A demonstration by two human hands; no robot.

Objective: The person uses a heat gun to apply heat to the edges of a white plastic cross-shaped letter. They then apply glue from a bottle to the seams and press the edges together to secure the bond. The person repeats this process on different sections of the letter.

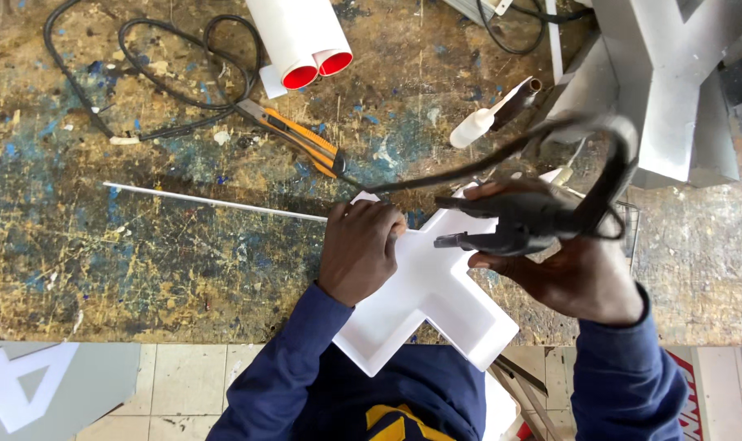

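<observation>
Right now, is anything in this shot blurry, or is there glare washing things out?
Head view: the black tool in the right hand and its looping cable are smeared by motion; the left hand and the workbench are sharp. The white letter is bright enough that its surface detail washes out. Light is even, shadows soft.

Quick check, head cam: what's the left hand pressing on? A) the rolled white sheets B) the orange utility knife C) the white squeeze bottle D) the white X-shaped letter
D: the left hand lies flat on the white X-shaped letter at the bench edge, while the orange utility knife lies apart, farther up the bench, and the right hand holds a black corded tool.
</observation>
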